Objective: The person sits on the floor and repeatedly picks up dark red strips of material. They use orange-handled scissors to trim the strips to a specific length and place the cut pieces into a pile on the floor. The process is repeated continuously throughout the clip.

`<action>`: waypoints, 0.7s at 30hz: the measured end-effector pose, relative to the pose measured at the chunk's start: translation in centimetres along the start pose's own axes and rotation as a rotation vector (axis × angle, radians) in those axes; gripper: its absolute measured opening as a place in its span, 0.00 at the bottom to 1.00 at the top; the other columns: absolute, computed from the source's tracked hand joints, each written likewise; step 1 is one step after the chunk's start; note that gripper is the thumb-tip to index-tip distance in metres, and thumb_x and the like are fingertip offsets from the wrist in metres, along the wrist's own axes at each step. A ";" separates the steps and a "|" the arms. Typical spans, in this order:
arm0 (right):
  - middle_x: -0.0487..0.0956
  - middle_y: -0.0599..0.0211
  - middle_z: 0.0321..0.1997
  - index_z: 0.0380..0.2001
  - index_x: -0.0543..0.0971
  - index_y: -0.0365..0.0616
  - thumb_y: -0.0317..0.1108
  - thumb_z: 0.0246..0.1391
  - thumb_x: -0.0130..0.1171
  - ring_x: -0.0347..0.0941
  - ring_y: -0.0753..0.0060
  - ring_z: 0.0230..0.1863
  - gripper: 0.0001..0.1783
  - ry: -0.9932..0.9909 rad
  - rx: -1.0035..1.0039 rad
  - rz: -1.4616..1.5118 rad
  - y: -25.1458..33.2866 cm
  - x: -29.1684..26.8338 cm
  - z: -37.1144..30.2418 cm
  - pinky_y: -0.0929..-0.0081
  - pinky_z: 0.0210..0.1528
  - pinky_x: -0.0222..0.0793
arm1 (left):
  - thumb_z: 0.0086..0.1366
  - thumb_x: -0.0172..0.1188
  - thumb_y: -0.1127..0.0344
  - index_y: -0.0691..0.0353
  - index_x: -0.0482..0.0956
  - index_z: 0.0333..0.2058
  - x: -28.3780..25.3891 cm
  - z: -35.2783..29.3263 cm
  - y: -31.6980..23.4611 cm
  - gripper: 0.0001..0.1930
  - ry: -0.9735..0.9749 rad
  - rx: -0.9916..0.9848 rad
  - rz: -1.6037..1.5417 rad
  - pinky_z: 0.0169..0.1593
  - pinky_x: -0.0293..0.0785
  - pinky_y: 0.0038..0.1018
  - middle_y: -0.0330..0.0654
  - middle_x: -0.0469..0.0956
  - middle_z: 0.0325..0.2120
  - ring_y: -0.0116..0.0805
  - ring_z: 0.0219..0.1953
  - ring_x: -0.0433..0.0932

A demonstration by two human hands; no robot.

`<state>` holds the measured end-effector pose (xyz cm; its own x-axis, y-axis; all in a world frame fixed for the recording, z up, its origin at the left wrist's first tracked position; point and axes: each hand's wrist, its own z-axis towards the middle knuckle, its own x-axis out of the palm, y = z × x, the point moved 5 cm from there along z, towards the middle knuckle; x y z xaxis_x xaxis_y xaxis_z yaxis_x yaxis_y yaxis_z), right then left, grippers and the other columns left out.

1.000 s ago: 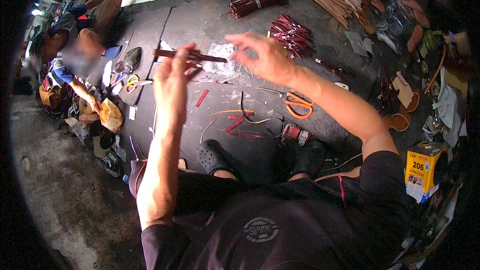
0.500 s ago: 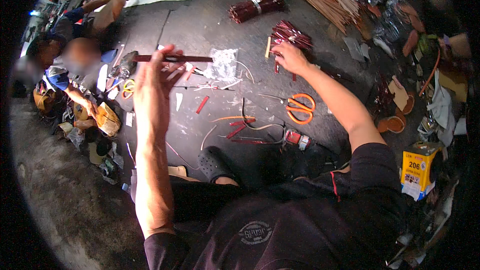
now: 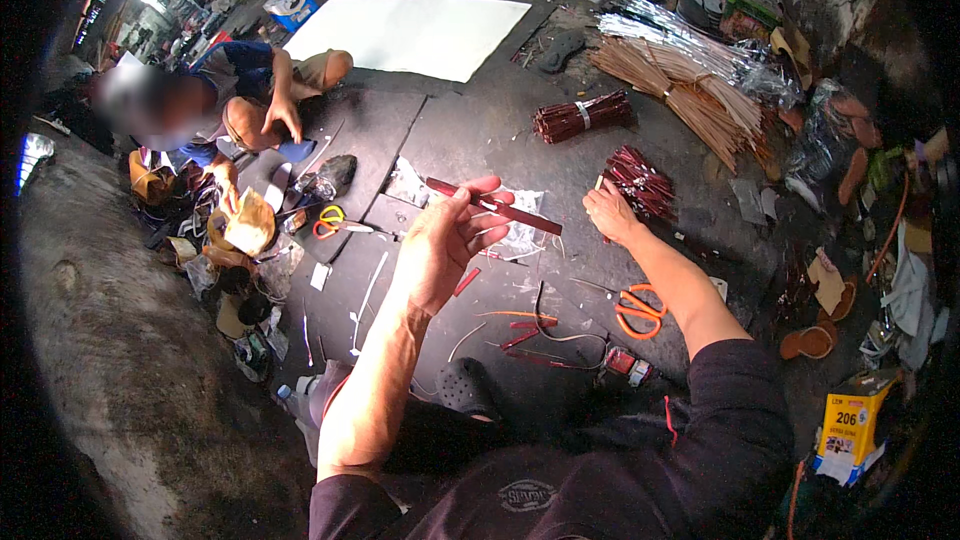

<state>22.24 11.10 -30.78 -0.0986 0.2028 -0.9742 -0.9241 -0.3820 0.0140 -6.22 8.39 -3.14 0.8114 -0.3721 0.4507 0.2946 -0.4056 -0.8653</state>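
Observation:
My left hand (image 3: pixel 440 248) is raised over the middle of the work surface, palm up. Its thumb and fingers grip dark red flat strips (image 3: pixel 530 220), which slant down to the right. Farther right, my right hand (image 3: pixel 611 214) rests at the near left side of a loose pile of dark red strips (image 3: pixel 642 183). Its fingers are bent together, and whatever is between them is hidden. A short pale stick (image 3: pixel 599 182) shows just beyond those fingers. Beneath my left hand lies a crumpled clear plastic bag (image 3: pixel 526 236).
Orange-handled scissors (image 3: pixel 638 312) lie near my right forearm; yellow-handled scissors (image 3: pixel 330 221) lie left. A tied dark red bundle (image 3: pixel 585 116), long tan strips (image 3: pixel 680 100) and a white sheet (image 3: pixel 410 35) are farther off. Another person's hand (image 3: pixel 284 118) is at left. A yellow box (image 3: pixel 852 428) stands right.
The view has turned, so the surroundings sit lower and farther right. My left hand has come closer to my right, and its strips now slant. My right hand stays by the pile.

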 end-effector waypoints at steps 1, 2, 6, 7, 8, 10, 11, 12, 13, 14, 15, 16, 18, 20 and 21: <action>0.76 0.62 0.36 0.32 0.75 0.45 0.30 0.54 0.51 0.75 0.61 0.47 0.04 0.020 0.000 0.047 -0.3 0.1 -0.2 0.56 0.66 0.56 | 0.72 0.46 0.56 0.68 0.67 0.59 0.3 -0.2 -0.2 0.24 -0.001 0.004 -0.009 0.55 0.72 0.31 0.52 0.75 0.52 0.34 0.46 0.77; 0.75 0.62 0.36 0.32 0.75 0.45 0.30 0.54 0.51 0.75 0.61 0.47 0.04 0.030 -0.010 0.037 -0.5 0.1 -0.4 0.57 0.66 0.56 | 0.72 0.46 0.56 0.68 0.67 0.59 0.5 -0.2 -0.3 0.24 0.009 0.013 -0.005 0.55 0.72 0.31 0.52 0.75 0.52 0.34 0.46 0.77; 0.76 0.61 0.35 0.32 0.76 0.44 0.31 0.57 0.49 0.77 0.59 0.45 0.06 0.063 -0.032 0.028 -0.7 0.4 -0.4 0.54 0.68 0.56 | 0.72 0.46 0.56 0.69 0.67 0.59 0.6 -0.3 -0.3 0.25 0.047 0.039 -0.001 0.55 0.72 0.31 0.51 0.75 0.51 0.36 0.47 0.77; 0.76 0.61 0.35 0.32 0.76 0.44 0.31 0.57 0.49 0.77 0.59 0.45 0.07 0.053 -0.030 0.019 -0.9 0.6 -0.5 0.54 0.68 0.56 | 0.72 0.46 0.56 0.69 0.67 0.59 0.6 -0.2 0.0 0.25 0.075 0.044 -0.001 0.55 0.72 0.31 0.51 0.75 0.51 0.36 0.47 0.77; 0.76 0.61 0.35 0.32 0.76 0.45 0.31 0.57 0.48 0.77 0.59 0.44 0.07 0.044 -0.027 0.009 -1.1 0.7 -0.4 0.54 0.67 0.56 | 0.72 0.46 0.56 0.69 0.67 0.59 0.8 -0.2 0.0 0.25 0.103 0.048 0.000 0.55 0.72 0.31 0.51 0.75 0.51 0.36 0.48 0.77; 0.76 0.61 0.34 0.33 0.76 0.45 0.31 0.57 0.51 0.77 0.59 0.44 0.05 -0.038 0.014 0.027 -0.4 -0.2 0.3 0.53 0.67 0.55 | 0.72 0.47 0.57 0.70 0.67 0.59 1.1 -0.6 -0.3 0.24 0.068 0.051 0.018 0.56 0.72 0.31 0.52 0.74 0.53 0.35 0.48 0.77; 0.77 0.61 0.35 0.33 0.75 0.45 0.31 0.57 0.52 0.76 0.59 0.44 0.04 -0.127 0.067 0.104 -0.1 -0.9 0.6 0.52 0.67 0.55 | 0.72 0.47 0.57 0.70 0.67 0.59 1.4 -0.7 -0.6 0.24 0.057 0.057 0.031 0.56 0.72 0.31 0.52 0.74 0.53 0.35 0.48 0.77; 0.77 0.61 0.35 0.33 0.75 0.45 0.32 0.57 0.52 0.76 0.59 0.44 0.04 -0.215 0.120 0.178 0.1 -1.8 1.2 0.51 0.67 0.55 | 0.73 0.48 0.57 0.71 0.67 0.59 1.6 -0.8 -0.9 0.24 0.049 0.063 0.040 0.57 0.72 0.32 0.52 0.74 0.53 0.34 0.48 0.77; 0.79 0.59 0.36 0.35 0.75 0.42 0.32 0.57 0.54 0.77 0.57 0.42 0.06 -0.231 0.268 0.277 -0.2 -2.5 2.3 0.54 0.60 0.64 | 0.73 0.49 0.59 0.72 0.66 0.59 1.7 -0.6 -0.9 0.24 0.054 0.075 0.023 0.58 0.72 0.32 0.51 0.73 0.54 0.34 0.48 0.76; 0.79 0.58 0.36 0.35 0.74 0.40 0.32 0.58 0.54 0.77 0.57 0.41 0.07 -0.259 0.381 0.438 -0.6 -3.4 3.2 0.56 0.56 0.66 | 0.73 0.49 0.59 0.72 0.66 0.59 2.0 -0.4 -1.0 0.24 0.044 0.082 0.025 0.58 0.72 0.32 0.51 0.73 0.54 0.34 0.49 0.76; 0.80 0.57 0.36 0.36 0.74 0.39 0.32 0.59 0.54 0.78 0.57 0.40 0.07 -0.277 0.476 0.613 0.2 -5.7 4.8 0.58 0.52 0.69 | 0.73 0.49 0.59 0.72 0.67 0.59 1.8 -0.7 -1.1 0.24 0.011 0.093 0.026 0.58 0.72 0.32 0.51 0.73 0.54 0.35 0.49 0.76; 0.80 0.56 0.36 0.36 0.74 0.37 0.32 0.60 0.53 0.78 0.57 0.39 0.08 -0.294 0.587 0.773 -0.3 -7.2 5.3 0.61 0.48 0.72 | 0.73 0.50 0.59 0.72 0.67 0.59 2.1 -0.6 -1.0 0.24 -0.003 0.098 0.020 0.58 0.72 0.32 0.51 0.73 0.55 0.35 0.50 0.76; 0.81 0.59 0.34 0.42 0.75 0.35 0.32 0.61 0.54 0.79 0.66 0.34 0.11 -0.329 0.497 1.026 -0.8 -10.0 5.9 0.70 0.38 0.73 | 0.73 0.51 0.59 0.71 0.69 0.58 2.5 -0.4 -0.8 0.23 -0.015 0.122 0.098 0.59 0.72 0.32 0.50 0.73 0.54 0.36 0.51 0.76; 0.81 0.61 0.34 0.44 0.76 0.36 0.31 0.61 0.55 0.79 0.72 0.32 0.11 -0.185 0.497 1.240 2.5 -18.7 6.4 0.72 0.38 0.73 | 0.73 0.51 0.58 0.70 0.70 0.57 1.8 -0.9 -0.5 0.22 -0.081 0.135 0.143 0.59 0.72 0.32 0.49 0.74 0.54 0.36 0.51 0.76; 0.81 0.63 0.34 0.45 0.76 0.36 0.31 0.61 0.56 0.79 0.74 0.32 0.11 -0.184 0.477 1.263 2.9 -21.6 5.3 0.73 0.37 0.73 | 0.73 0.51 0.58 0.69 0.71 0.57 2.2 -0.9 -0.3 0.22 -0.089 0.130 0.147 0.60 0.72 0.32 0.49 0.74 0.54 0.36 0.52 0.77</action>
<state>19.73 10.44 -8.54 -0.9771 0.0813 -0.1965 -0.2014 -0.0568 0.9779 -4.96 6.98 -1.72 0.8903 -0.3414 0.3013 0.2277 -0.2392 -0.9439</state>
